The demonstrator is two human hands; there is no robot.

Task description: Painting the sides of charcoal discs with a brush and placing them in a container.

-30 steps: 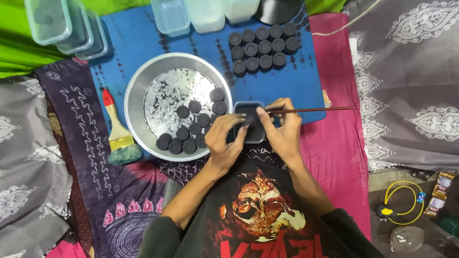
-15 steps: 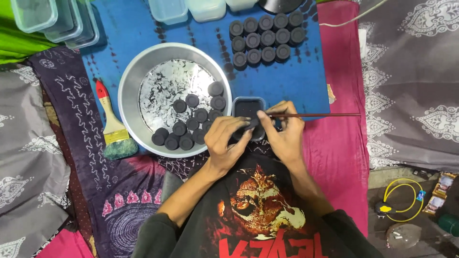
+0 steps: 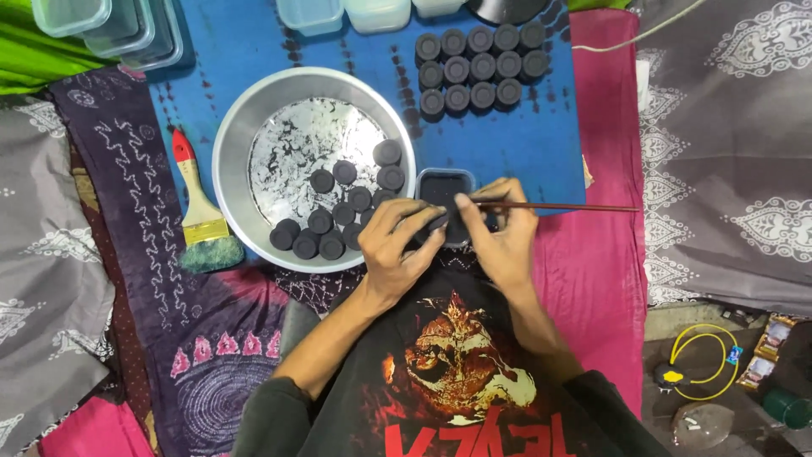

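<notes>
Blue mat [image 3: 524,144]: small black disc [image 3: 436,224] (partly hidden) pinched in left hand [image 3: 393,250], thin stick [image 3: 558,206] in right hand [image 3: 503,241] grip.

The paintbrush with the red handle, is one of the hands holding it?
No, the paintbrush lies alone on the cloth, left of the metal bowl.

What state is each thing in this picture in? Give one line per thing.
Left hand: grips a dark puck.
Right hand: grips a thin stick, held level.
Small black tub: open, beside the hands.
Metal bowl: partly filled with black pucks.
Paintbrush: lying flat, unused.
Puck rows: lined up on the blue cloth.
</notes>
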